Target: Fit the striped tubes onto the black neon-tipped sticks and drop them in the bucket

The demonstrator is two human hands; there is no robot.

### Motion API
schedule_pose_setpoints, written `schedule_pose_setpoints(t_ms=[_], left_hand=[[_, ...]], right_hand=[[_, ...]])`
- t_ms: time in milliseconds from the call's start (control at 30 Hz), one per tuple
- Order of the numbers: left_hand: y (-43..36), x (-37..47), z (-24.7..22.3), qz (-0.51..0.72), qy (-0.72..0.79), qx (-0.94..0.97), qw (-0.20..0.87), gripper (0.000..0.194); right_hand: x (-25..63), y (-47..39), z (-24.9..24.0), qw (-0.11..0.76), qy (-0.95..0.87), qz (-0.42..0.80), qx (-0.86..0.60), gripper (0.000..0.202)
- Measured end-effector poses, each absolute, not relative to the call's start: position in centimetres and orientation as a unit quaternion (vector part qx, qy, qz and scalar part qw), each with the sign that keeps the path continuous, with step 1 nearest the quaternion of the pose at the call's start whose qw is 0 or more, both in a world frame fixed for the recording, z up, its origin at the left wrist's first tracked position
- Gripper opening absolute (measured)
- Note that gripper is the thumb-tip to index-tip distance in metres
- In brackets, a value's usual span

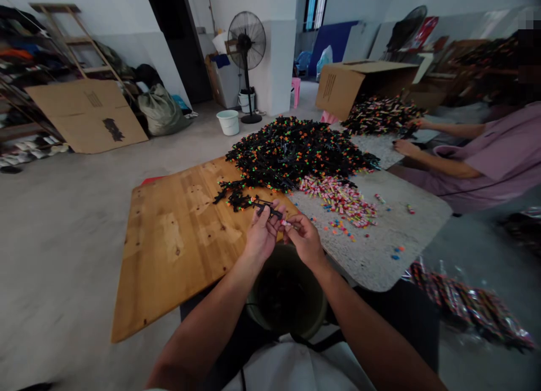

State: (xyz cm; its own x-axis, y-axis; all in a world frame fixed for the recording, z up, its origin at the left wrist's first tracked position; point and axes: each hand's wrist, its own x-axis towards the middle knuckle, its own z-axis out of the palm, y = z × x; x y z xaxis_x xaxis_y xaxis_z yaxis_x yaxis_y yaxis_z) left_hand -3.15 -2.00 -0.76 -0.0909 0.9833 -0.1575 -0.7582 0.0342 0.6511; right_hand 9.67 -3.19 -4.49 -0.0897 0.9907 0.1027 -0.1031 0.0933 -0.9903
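My left hand point(262, 233) is closed around a small black toy gun point(274, 212) with a bright tip, held above the near edge of the wooden board. My right hand point(303, 236) pinches a small pink-and-white tube point(285, 223) against the toy gun's near end. Just beyond my hands lies a large heap of black toy guns point(291, 154) with orange and green tips. To its right is a pile of pink, white and yellow tubes point(338, 199). A dark bucket point(287, 295) stands below my hands, its contents too dark to make out.
A wooden board point(169, 239) extends left and a grey tabletop point(380, 256) right, with loose coloured bits point(342, 229). Another person point(486, 149) works at the right beside a cardboard box point(363, 84). Bagged toys point(473, 303) lie low at right. A fan point(246, 41) stands behind.
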Motion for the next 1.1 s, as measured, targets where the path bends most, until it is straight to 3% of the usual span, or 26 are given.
schedule_pose_setpoints(t_ms=[167,433,933,1100], left_hand=[[-2.0,-2.9,-0.7,0.684,0.315,0.156,0.639,0.009],[-2.6,-2.3,-0.3,0.693,0.318,0.139,0.632,0.01],[-2.2,-2.0,-1.2,0.709,0.326,0.112,0.615,0.012],[-2.4,-1.8,-1.1,0.711,0.33,0.156,0.601,0.025]], right_hand=[[10.0,-3.3,-5.5,0.506,-0.612,0.405,-0.454,0.025],[10.4,-3.4,-4.2,0.553,-0.692,0.197,-0.42,0.013],[10.5,-3.6,-4.8,0.516,-0.711,0.235,-0.415,0.012],[10.2,-3.7,-5.6,0.539,-0.677,0.281,-0.416,0.016]])
